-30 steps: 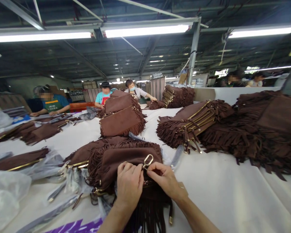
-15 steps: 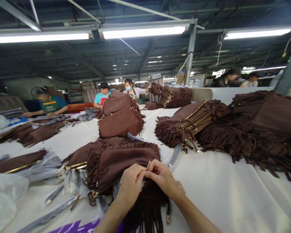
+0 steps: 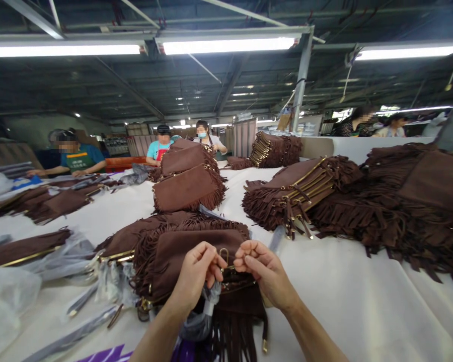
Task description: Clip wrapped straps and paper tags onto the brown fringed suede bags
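Brown leather-like material with long fringe makes up the bag (image 3: 198, 249) lying near the middle of the worktop (image 3: 370, 296), just beyond the hands. Left hand (image 3: 202, 266) has its fingers pinched on a gold clasp (image 3: 225, 251), which stands up between the two hands, in front of the bag. Grey plastic wrapping (image 3: 212, 299) hangs just below that hand. Right hand (image 3: 262, 269) is beside the clasp, apart from it, fingers loosely curled; I cannot tell whether they hold anything small. Dark fringe (image 3: 234, 334) spreads on the near side, below both hands. Farther off stands a stack of brown bags (image 3: 186, 188); to the right lies a pile with gold zips (image 3: 302, 186). Clear plastic (image 3: 9, 301) lies at the near left.
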The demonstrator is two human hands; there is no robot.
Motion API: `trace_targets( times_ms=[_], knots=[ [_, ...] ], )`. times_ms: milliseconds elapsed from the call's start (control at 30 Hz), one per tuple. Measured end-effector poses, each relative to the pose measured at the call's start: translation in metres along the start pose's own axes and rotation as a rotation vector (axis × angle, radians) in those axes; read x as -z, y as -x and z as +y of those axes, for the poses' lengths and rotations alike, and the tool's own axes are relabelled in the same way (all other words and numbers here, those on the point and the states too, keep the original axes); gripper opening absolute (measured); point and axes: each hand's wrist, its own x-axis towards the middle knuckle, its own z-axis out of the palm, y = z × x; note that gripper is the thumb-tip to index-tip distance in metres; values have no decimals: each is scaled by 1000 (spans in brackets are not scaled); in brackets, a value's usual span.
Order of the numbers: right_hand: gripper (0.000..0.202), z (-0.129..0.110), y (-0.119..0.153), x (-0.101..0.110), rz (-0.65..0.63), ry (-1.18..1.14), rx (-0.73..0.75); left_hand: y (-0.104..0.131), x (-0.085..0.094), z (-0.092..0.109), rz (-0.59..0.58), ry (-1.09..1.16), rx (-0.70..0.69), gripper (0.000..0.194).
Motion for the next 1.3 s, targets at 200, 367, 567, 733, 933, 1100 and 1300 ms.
trace_targets(
  times_ms=[200, 367, 567, 733, 933, 1100, 1300],
  knots=[
    [27, 6, 0, 2, 37, 198, 36, 3, -17, -1, -77, 35, -7, 22],
    [33, 7, -2, 3, 86, 223, 60, 7, -13, -2, -67, 69, -18, 23],
    [29, 9, -1, 3, 109, 302, 74, 10, -15, -8, -38, -25, -71, 12],
    [29, 14, 2, 4, 47, 347, 41, 11, -18, -15, -2, -144, -116, 10],
    [24, 20, 4, 9, 9, 411, 72, 12, -18, -15, 46, -312, -188, 12],
    [22, 23, 3, 9, 27, 448, 111, 14, -21, -12, 94, -436, -264, 14],
    [25, 23, 3, 5, 62, 424, 123, 14, -23, -14, 122, -450, -275, 14]
  ],
)
